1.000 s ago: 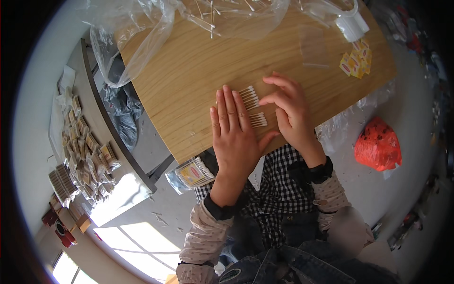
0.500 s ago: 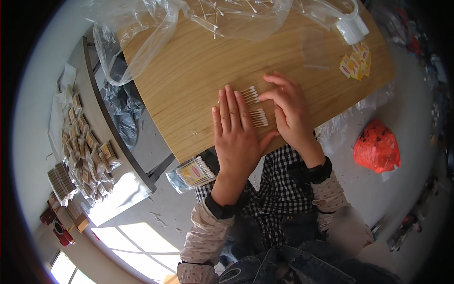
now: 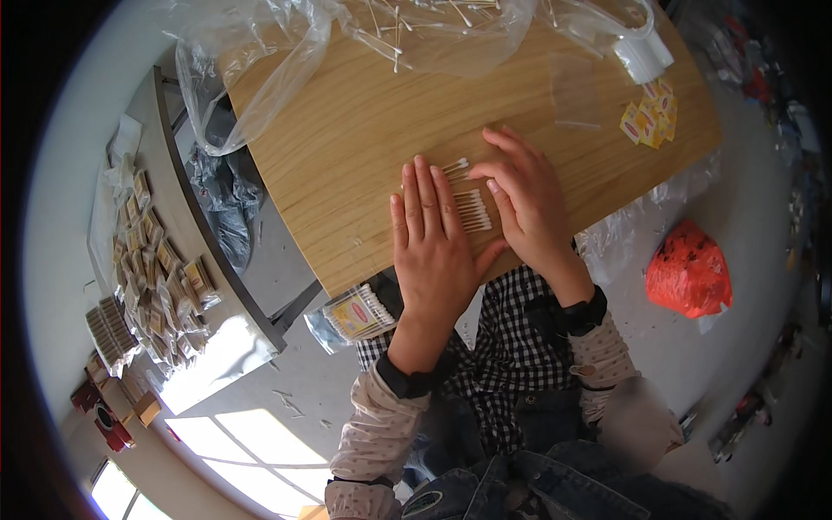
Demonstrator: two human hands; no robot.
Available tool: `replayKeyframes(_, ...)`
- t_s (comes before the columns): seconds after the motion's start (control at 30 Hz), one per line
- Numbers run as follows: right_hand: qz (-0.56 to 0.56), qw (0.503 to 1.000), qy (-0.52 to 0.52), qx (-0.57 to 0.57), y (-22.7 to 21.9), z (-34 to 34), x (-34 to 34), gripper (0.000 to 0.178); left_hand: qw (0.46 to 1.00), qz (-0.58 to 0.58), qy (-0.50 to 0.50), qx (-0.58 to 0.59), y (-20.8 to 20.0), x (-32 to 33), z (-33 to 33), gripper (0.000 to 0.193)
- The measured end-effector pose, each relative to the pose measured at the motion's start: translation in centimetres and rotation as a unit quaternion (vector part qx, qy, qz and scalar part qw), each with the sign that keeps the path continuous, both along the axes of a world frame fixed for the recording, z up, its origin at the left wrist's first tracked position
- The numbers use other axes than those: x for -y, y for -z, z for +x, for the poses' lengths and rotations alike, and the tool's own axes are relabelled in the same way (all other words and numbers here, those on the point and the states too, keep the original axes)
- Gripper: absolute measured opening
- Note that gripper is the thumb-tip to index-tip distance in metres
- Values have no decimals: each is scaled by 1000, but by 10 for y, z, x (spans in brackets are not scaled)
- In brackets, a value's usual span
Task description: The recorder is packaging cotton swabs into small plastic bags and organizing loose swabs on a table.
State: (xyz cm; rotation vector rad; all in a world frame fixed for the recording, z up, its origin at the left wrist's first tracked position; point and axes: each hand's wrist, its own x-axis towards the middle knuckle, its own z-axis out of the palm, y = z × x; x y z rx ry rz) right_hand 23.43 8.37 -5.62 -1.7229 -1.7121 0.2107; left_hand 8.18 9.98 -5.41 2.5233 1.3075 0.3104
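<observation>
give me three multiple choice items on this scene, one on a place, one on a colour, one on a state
1. Where do the cotton swabs lie?
A. on the floor
B. on the wooden table between the hands
C. inside the orange bag

2. What colour is the crumpled bag on the floor at the right?
A. orange-red
B. blue
C. green

3. How is the left hand posed?
A. clenched in a fist
B. lifted off the table
C. flat, fingers stretched out on the table

Answers:
1 B, the swabs form a row on the tabletop between the left hand and the right hand.
2 A, the bag shows bright orange-red against the grey floor.
3 C, the palm lies down with straight fingers beside the swabs.
</observation>
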Motion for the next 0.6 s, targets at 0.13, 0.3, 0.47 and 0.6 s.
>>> replayKeyframes(0.13, -5, 1000, -10, 13, 1, 3, 1, 19, 1000, 2, 0, 3, 0, 0, 0, 103)
replayKeyframes(0.3, -12, 1000, 3, -1, -3, -1, 1, 17, 1000, 4, -1, 10, 0, 0, 0, 102)
replayKeyframes(0.47, -9, 1000, -1, 4, 0, 0, 0, 17, 1000, 7, -2, 16, 0, 1, 0, 101)
replayKeyframes(0.6, -5, 999, -7, -37, -2, 2, -4, 12, 1000, 5, -4, 20, 0, 0, -1, 102)
